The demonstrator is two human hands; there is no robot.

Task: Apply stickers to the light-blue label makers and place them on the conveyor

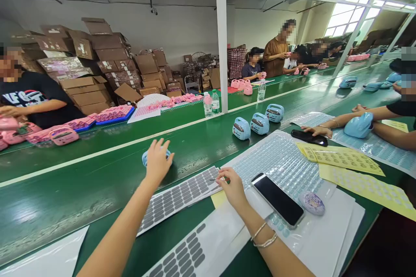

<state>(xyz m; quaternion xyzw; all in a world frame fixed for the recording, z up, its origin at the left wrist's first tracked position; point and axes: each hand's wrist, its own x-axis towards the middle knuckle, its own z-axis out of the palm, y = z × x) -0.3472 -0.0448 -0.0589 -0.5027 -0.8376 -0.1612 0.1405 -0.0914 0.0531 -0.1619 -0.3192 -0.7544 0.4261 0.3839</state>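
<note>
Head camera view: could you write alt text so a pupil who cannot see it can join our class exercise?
A person's left hand covers a blue case on a green work surface, while the right hand pinches a small thin item by a sheet of grey ovals. Three similar blue cases stand farther right; other people are at work nearby.

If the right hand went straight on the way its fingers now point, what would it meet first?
Most likely the sheet of grey stickers: the right hand points toward it, fingertips over or near its end. Whether they touch it is unclear from this view.
</note>
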